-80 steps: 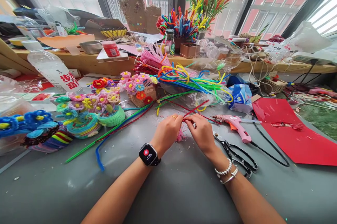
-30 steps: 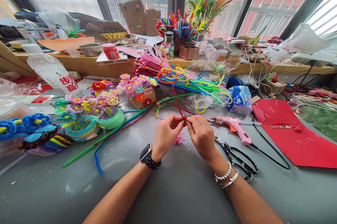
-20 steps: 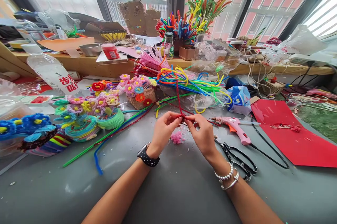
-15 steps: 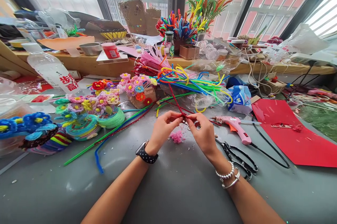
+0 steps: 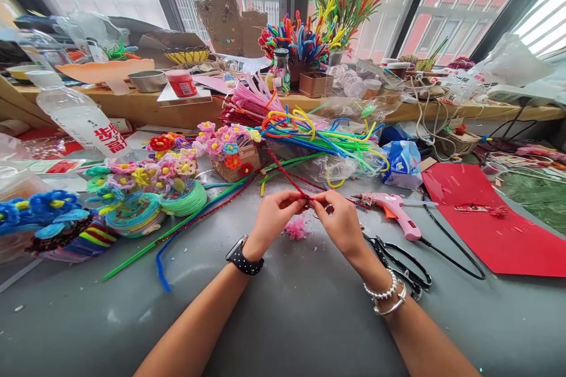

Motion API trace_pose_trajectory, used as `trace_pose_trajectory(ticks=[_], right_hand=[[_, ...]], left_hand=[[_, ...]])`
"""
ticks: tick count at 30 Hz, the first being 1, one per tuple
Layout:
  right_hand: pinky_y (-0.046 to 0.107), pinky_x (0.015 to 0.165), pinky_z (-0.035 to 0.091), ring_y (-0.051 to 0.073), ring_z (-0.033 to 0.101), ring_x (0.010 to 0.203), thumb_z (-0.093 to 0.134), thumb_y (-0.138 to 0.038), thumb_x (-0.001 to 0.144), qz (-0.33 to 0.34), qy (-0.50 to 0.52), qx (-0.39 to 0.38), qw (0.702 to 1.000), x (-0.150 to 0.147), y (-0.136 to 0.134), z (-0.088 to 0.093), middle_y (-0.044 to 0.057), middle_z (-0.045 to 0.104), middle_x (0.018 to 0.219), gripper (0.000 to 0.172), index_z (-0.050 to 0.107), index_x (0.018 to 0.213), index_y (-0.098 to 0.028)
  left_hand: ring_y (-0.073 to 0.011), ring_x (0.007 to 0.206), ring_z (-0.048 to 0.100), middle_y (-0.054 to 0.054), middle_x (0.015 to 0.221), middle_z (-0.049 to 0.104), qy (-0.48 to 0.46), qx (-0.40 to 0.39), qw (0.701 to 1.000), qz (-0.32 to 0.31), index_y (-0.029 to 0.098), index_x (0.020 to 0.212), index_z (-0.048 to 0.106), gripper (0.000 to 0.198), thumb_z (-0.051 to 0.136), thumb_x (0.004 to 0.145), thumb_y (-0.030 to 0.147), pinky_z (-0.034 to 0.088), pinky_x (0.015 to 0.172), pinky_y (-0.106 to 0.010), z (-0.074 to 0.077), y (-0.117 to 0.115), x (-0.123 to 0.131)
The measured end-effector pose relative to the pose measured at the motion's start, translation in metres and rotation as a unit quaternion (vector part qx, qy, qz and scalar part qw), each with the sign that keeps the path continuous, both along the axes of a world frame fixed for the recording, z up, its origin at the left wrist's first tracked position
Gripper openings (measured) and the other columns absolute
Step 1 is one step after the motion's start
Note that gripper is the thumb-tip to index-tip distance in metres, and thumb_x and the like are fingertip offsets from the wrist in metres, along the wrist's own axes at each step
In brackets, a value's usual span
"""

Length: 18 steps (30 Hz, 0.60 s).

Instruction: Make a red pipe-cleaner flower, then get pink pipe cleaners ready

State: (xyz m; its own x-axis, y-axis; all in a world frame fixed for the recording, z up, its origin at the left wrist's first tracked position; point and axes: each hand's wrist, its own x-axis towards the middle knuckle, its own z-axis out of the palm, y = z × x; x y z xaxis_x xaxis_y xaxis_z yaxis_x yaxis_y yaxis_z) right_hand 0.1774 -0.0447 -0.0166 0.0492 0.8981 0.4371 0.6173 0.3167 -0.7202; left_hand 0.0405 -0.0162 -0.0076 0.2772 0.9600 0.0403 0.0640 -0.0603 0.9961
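A glittery dark-red pipe cleaner (image 5: 286,173) runs up and to the left from between my fingertips. My left hand (image 5: 277,215) pinches it between thumb and fingers. From the other side my right hand (image 5: 339,221) pinches the same piece, its fingertips almost touching those of the left. The part held between the hands is small and mostly covered by fingers. Just below the fingertips, a tuft of pink fuzz (image 5: 297,228) lies on the grey table (image 5: 283,318). Right of my right hand lie a pink glue gun (image 5: 398,212) and black-handled scissors (image 5: 404,265).
Pots of pipe-cleaner flowers (image 5: 132,200) stand at the left, with a water bottle (image 5: 84,114) behind. Bundled pipe cleaners (image 5: 318,132) lie beyond my hands. Red card (image 5: 495,223) is at the right, near the glue gun's cable (image 5: 455,262). A cluttered wooden ledge (image 5: 207,108) runs along the window.
The red pipe cleaner's free end has swung left and now leans lower. My fingertips have shifted slightly on the held part, while both hands stay in nearly the same place.
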Motion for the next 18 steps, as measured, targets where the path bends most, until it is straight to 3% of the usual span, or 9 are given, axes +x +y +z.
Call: trace_pose_trajectory(ticks=[7,10,12,16,18], right_hand=[[0.027,0.059,0.04,0.016,0.051,0.063,0.045,-0.022,0.078,-0.08,-0.062,0.032,0.994,-0.012,-0.005,-0.005,0.004,0.057,0.069,0.012,0.053,0.072,-0.017],[0.028,0.061,0.04,0.016,0.05,0.066,0.044,-0.022,0.079,-0.089,-0.097,0.048,0.99,-0.011,-0.004,-0.006,0.005,0.056,0.07,0.012,0.052,0.072,-0.017],[0.029,0.063,0.04,0.017,0.05,0.068,0.042,-0.02,0.08,-0.071,-0.138,0.062,0.986,-0.006,-0.002,-0.006,0.005,0.055,0.071,0.012,0.052,0.073,-0.017],[0.031,0.066,0.041,0.019,0.05,0.072,0.042,-0.019,0.08,0.014,-0.228,0.075,0.971,0.005,0.003,-0.001,0.006,0.056,0.072,0.014,0.054,0.075,-0.017],[0.031,0.067,0.041,0.019,0.051,0.073,0.041,-0.02,0.081,0.028,-0.219,0.075,0.972,0.008,0.003,0.001,0.007,0.056,0.075,0.015,0.055,0.077,-0.016]], left_hand=[[-0.0156,0.069,0.059,-0.003,0.072,0.064,0.063,0.099,0.991,0.069,0.015,0.071,0.061,0.013,0.056,0.067,0.026,0.048,0.067,-0.027,-0.007,-0.008,0.009],[-0.0142,0.068,0.058,-0.004,0.073,0.063,0.088,0.124,0.986,0.07,0.016,0.071,0.06,0.011,0.055,0.068,0.025,0.047,0.067,-0.027,-0.007,-0.008,0.009],[-0.0142,0.071,0.058,-0.005,0.078,0.063,0.076,0.111,0.99,0.039,0.015,0.076,0.059,0.013,0.056,0.068,0.026,0.048,0.068,-0.027,-0.006,-0.005,0.007],[-0.0162,0.085,0.058,-0.006,0.095,0.06,0.031,0.081,0.996,-0.005,0.018,0.097,0.054,0.037,0.064,0.061,0.026,0.048,0.073,-0.029,0.001,0.0,-0.001],[-0.0162,0.082,0.059,-0.006,0.09,0.062,0.008,0.043,0.999,-0.026,0.016,0.092,0.057,0.031,0.062,0.064,0.028,0.048,0.075,-0.03,0.005,0.001,-0.005]])
